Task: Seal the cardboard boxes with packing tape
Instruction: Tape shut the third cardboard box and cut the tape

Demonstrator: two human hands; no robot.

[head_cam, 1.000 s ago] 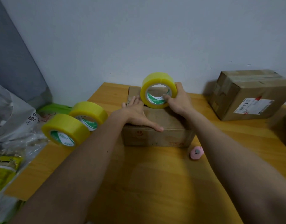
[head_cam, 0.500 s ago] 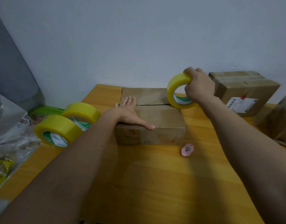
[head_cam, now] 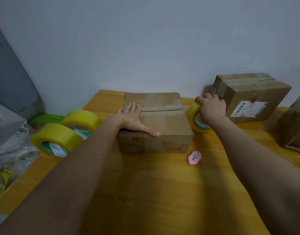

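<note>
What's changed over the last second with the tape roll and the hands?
The right hand, still gripping the tape roll, carried it from the middle of the box top across to the right and down past the box's right edge. The left hand stayed flat on the box; the pink cutter looks unmoved.

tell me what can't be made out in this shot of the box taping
Head view only:
- Tape roll in the right hand: its top and core, covered by the fingers.
- Shipping label on the far box: print too small.
- Brown box at right: cut off by the edge.
- Middle box's seam under the left hand.
</note>
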